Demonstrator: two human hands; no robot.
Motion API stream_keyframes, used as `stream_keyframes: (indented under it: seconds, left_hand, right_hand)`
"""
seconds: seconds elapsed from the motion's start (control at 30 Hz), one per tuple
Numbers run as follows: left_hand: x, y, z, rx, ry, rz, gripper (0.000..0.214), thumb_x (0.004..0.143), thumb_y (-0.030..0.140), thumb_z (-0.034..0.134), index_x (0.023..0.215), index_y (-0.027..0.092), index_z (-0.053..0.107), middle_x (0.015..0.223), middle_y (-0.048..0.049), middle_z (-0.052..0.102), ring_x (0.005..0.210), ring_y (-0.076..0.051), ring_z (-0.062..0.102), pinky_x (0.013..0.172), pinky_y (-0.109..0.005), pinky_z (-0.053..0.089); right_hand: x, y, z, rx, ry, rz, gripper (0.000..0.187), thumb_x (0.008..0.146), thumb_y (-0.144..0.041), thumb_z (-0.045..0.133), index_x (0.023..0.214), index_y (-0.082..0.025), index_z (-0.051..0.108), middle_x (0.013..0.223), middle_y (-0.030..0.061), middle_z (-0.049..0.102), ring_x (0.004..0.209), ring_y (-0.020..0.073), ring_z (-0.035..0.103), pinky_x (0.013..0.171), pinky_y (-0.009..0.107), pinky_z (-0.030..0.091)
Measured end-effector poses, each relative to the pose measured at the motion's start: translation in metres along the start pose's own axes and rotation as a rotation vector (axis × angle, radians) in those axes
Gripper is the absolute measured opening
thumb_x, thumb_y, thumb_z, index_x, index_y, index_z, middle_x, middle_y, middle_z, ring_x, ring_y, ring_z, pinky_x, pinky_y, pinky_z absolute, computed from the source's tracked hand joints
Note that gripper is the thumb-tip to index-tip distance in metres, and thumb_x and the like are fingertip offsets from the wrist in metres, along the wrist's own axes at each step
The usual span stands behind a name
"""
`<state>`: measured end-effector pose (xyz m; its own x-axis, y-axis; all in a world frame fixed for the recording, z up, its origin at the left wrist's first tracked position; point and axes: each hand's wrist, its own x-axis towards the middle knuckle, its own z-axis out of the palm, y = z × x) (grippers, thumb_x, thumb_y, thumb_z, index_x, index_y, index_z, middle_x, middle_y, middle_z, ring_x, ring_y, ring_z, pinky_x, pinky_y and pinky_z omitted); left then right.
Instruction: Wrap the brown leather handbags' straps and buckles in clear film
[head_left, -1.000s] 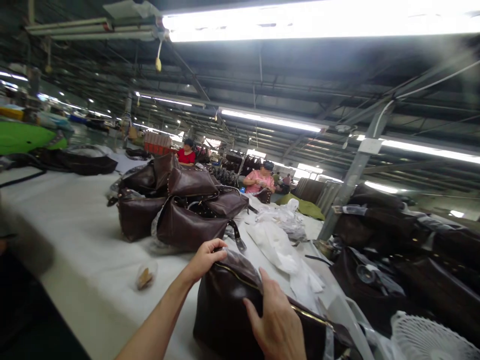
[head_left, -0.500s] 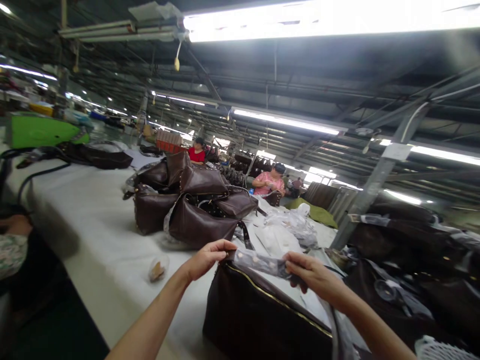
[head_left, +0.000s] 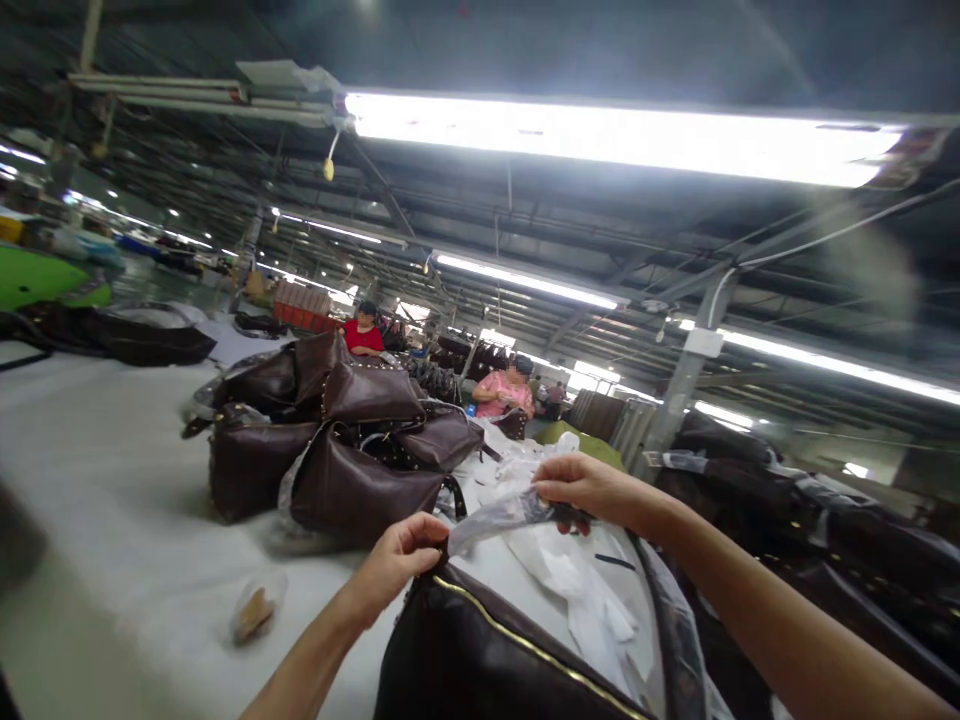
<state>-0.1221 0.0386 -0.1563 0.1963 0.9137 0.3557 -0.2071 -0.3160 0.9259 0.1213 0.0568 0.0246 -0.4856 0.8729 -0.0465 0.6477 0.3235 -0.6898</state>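
A dark brown leather handbag (head_left: 480, 665) with a gold zipper stands close in front of me. My left hand (head_left: 394, 565) is closed in a pinch at the bag's top left corner, where the strap joins. My right hand (head_left: 592, 490) grips the dark studded strap (head_left: 555, 510), raised above the bag. Clear plastic wrap (head_left: 495, 520) stretches between my two hands. Farther right, the strap curves down in more plastic wrap (head_left: 679, 610) beside the bag.
Several finished brown handbags (head_left: 360, 480) lie piled on the white table (head_left: 112, 480). A small clear bag with tan pieces (head_left: 255, 610) lies at the left. Loose plastic (head_left: 577, 590) covers the table behind my bag; more dark bags (head_left: 840, 580) stand right. Two co-workers (head_left: 504, 390) sit beyond.
My right hand has moved up and away from the bag with the strap. The plastic between my hands now stretches at a slant. My view has swung to the right.
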Motion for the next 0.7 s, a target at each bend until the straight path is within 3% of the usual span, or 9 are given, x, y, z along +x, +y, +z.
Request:
stream_keyframes:
  seconds: [0.1, 0.17, 0.27, 0.33, 0.47, 0.7]
  left_hand:
    - [-0.009, 0.012, 0.009, 0.381, 0.276, 0.250, 0.012, 0.072, 0.018, 0.059, 0.083, 0.019, 0.064, 0.093, -0.0047, 0.062, 0.094, -0.023, 0.055, 0.087, -0.037, 0.041]
    - [-0.017, 0.023, 0.020, 0.641, 0.403, 0.458, 0.017, 0.078, 0.015, 0.054, 0.086, 0.021, 0.067, 0.097, -0.0062, 0.059, 0.095, -0.024, 0.052, 0.087, -0.040, 0.039]
    - [-0.023, 0.040, 0.042, 0.953, 0.399, 0.732, 0.041, 0.083, 0.010, 0.046, 0.112, 0.030, 0.068, 0.103, -0.0077, 0.056, 0.095, -0.025, 0.049, 0.086, -0.043, 0.037]
    - [-0.021, 0.046, 0.057, 1.086, 0.361, 0.843, 0.053, 0.081, 0.005, 0.045, 0.123, 0.033, 0.063, 0.103, -0.0082, 0.054, 0.095, -0.025, 0.047, 0.087, -0.044, 0.035]
    - [-0.008, 0.040, 0.076, 1.182, 0.299, 0.890, 0.053, 0.080, 0.005, 0.049, 0.122, 0.033, 0.064, 0.098, -0.0080, 0.053, 0.090, -0.024, 0.046, 0.082, -0.042, 0.033]
    - [0.005, 0.018, 0.081, 1.183, 0.293, 0.922, 0.053, 0.080, 0.009, 0.052, 0.123, 0.038, 0.063, 0.099, -0.0073, 0.053, 0.091, -0.024, 0.046, 0.084, -0.040, 0.031]
  right_hand:
    - [-0.005, 0.011, 0.005, 0.083, 0.049, 0.016, 0.032, 0.068, -0.048, 0.066, 0.075, -0.018, 0.056, 0.049, -0.0052, 0.056, 0.041, 0.0086, 0.054, 0.034, 0.016, 0.036]
    - [-0.009, 0.020, 0.009, 0.133, 0.088, 0.045, 0.036, 0.067, -0.050, 0.067, 0.076, -0.018, 0.055, 0.050, -0.0056, 0.056, 0.043, 0.0096, 0.056, 0.034, 0.016, 0.036]
    - [-0.017, 0.029, 0.018, 0.203, 0.122, 0.069, 0.041, 0.065, -0.055, 0.068, 0.075, -0.017, 0.054, 0.051, -0.0054, 0.055, 0.043, 0.0100, 0.057, 0.034, 0.016, 0.035]
    - [-0.022, 0.032, 0.023, 0.249, 0.133, 0.072, 0.044, 0.065, -0.057, 0.068, 0.075, -0.017, 0.054, 0.052, -0.0053, 0.055, 0.044, 0.0092, 0.056, 0.035, 0.016, 0.035]
    - [-0.029, 0.039, 0.030, 0.348, 0.180, 0.101, 0.046, 0.064, -0.058, 0.070, 0.077, -0.016, 0.054, 0.055, -0.0056, 0.054, 0.046, 0.0087, 0.056, 0.038, 0.016, 0.037]
    - [-0.030, 0.064, 0.035, 0.460, 0.242, 0.105, 0.046, 0.060, -0.055, 0.072, 0.078, -0.017, 0.053, 0.059, -0.0045, 0.054, 0.049, 0.0122, 0.060, 0.035, 0.017, 0.037]
